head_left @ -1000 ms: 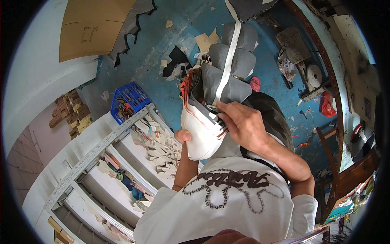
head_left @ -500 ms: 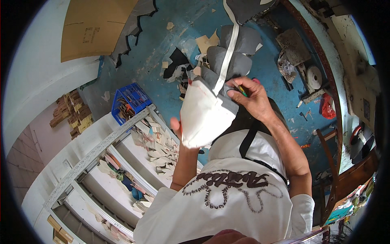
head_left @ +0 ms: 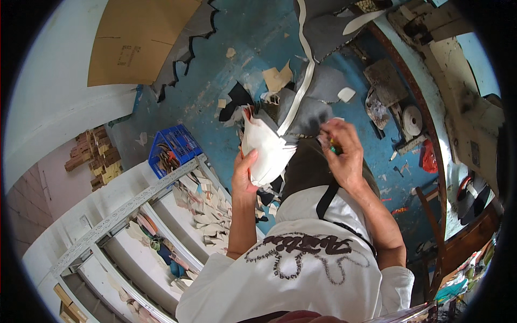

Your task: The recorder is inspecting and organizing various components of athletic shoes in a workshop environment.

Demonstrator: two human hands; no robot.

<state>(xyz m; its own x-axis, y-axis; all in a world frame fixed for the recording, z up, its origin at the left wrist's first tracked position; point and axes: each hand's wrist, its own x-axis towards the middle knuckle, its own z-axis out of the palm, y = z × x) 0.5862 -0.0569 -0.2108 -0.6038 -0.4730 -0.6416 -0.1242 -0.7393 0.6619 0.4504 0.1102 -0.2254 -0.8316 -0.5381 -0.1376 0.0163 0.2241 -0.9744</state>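
My left hand point(head_left: 245, 171) grips a white stitched piece point(head_left: 265, 153), shaped like a shoe upper, by its left edge, thumb on top; an orange-red edge shows beside the thumb. A long white strip point(head_left: 303, 89) runs from its top right corner up over several grey padded pieces point(head_left: 308, 114). To the right, apart from the white piece, my right hand point(head_left: 343, 148) is closed around a small tool point(head_left: 335, 146) with a green and yellow handle. Its working end is blurred and hidden by the fingers.
At left, a blue basket point(head_left: 171, 148) of tools stands at the end of a metal rack point(head_left: 129, 212) holding white cut pieces. Scraps point(head_left: 277, 78) litter the blue floor. A worn machine table point(head_left: 431, 107) stands at right, near a white reel point(head_left: 412, 119). Cardboard point(head_left: 141, 40) lies upper left.
My right hand has drawn away from the white piece to the right. My left hand now shows gripping its left edge. The white piece has turned and its grey flap no longer shows.
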